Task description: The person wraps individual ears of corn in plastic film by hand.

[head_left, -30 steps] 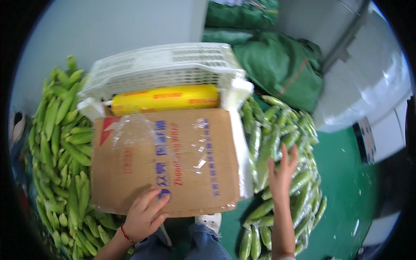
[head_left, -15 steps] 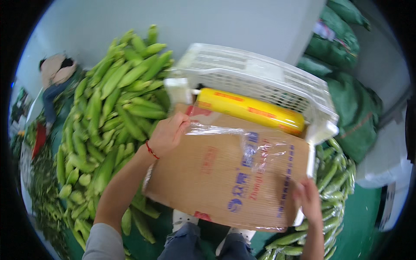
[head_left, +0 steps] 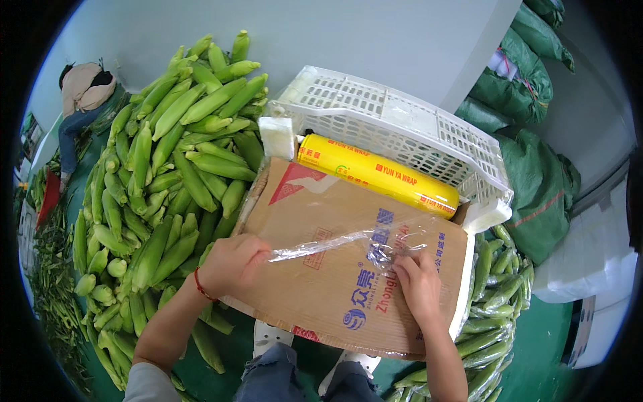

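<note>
A strip of clear plastic film point(head_left: 321, 246) stretches across the brown cardboard point(head_left: 315, 281). My left hand point(head_left: 236, 266), with a red bracelet at the wrist, is closed on one end of the film near the cardboard's left edge. Toward the right side, my right hand point(head_left: 418, 278) pinches a crumpled part of it with thumb and fingers. Just beyond the cardboard lies a yellow roll of plastic wrap point(head_left: 375, 171), set in a white plastic crate point(head_left: 382, 107). Where the film leaves the roll cannot be made out.
Heaped on the left are green corn ears in husks point(head_left: 181, 134). Film-wrapped corn point(head_left: 495, 288) lies at the right, below green sacks point(head_left: 542, 194). Another person point(head_left: 84, 100) bends over at the far left. My white shoes point(head_left: 271, 338) stand on the green floor.
My left hand has come down toward me, drawing the film lower over the cardboard. My right hand has moved left from the cardboard's right edge and now pinches the film.
</note>
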